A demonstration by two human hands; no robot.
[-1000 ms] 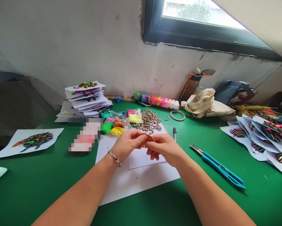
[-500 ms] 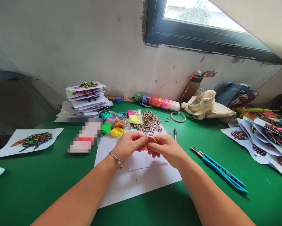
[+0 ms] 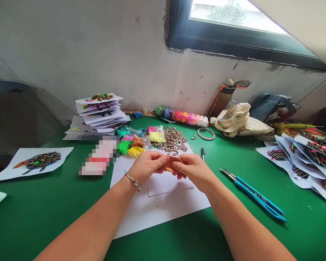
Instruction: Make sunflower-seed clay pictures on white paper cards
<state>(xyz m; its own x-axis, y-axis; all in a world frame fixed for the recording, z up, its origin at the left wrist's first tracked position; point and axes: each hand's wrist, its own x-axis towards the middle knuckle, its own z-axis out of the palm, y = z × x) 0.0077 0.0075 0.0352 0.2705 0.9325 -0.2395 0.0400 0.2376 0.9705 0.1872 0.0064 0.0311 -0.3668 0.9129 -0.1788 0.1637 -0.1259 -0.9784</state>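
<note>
Between both hands, above the paper, is a flattened piece of orange-brown modelling clay point(image 3: 171, 164). My left hand point(image 3: 150, 166) pinches its left side, thumb on top. My right hand point(image 3: 191, 169) grips its right side with thumb and fingers. Below lies a small white sheet point(image 3: 168, 189) with a thin pencil outline, partly hidden by my hands. It rests on a larger white sheet point(image 3: 141, 217). Just beyond my hands are a heap of striped sunflower seeds point(image 3: 174, 139) and bags of coloured clay, among them a yellow clay bag point(image 3: 136, 152) and an orange-brown one point(image 3: 138, 141).
A blue utility knife point(image 3: 257, 195) lies at right, blade exposed, near a pen point(image 3: 203, 153). Stacked seed pictures point(image 3: 101, 112) stand back left, others point(image 3: 307, 159) at right. One seed picture point(image 3: 43, 160) lies left. A tape roll point(image 3: 206, 134), bottle point(image 3: 222, 100) and cloth bag point(image 3: 233, 121) sit behind.
My fingers have shifted slightly on the clay, and more of its flat orange face shows between them. Everything else on the table stays where it was.
</note>
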